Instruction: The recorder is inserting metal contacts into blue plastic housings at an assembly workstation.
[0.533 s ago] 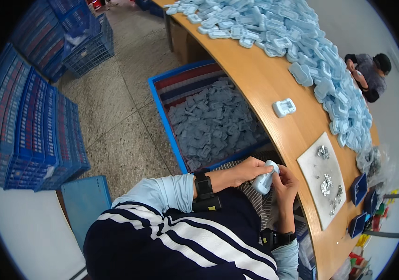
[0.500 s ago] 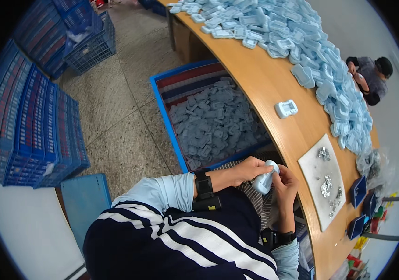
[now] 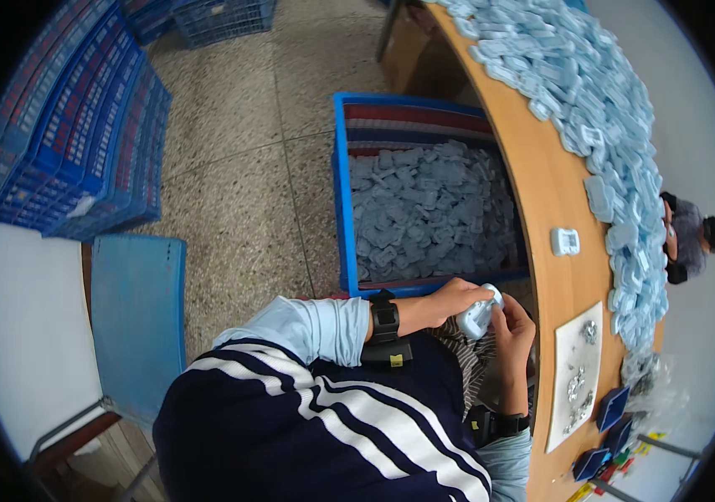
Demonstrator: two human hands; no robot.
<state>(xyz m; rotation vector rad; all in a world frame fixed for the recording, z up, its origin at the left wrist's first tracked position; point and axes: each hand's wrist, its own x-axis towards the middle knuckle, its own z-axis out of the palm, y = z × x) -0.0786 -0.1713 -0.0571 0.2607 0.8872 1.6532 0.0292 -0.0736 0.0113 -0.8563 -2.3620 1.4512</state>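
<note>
Both hands meet in front of my chest on one small pale-blue plastic part (image 3: 480, 315). My left hand (image 3: 448, 303) grips it from the left and above, a black band on that wrist. My right hand (image 3: 511, 335) holds it from the right, fingers curled round it. Just beyond the hands stands a blue crate (image 3: 343, 192) filled with several more of the same pale-blue parts (image 3: 429, 213). One single white part (image 3: 565, 242) lies alone on the curved wooden table (image 3: 542, 184).
A long heap of pale-blue parts (image 3: 600, 117) runs along the table's far side. A white sheet with small metal pieces (image 3: 577, 376) and dark blue boxes (image 3: 613, 418) lie near me. Stacked blue crates (image 3: 73, 142) and a blue chair (image 3: 136, 318) stand left. Another person (image 3: 688, 234) sits across.
My head has turned, so the whole scene has shifted in the picture. Both hands stay together on the pale-blue part.
</note>
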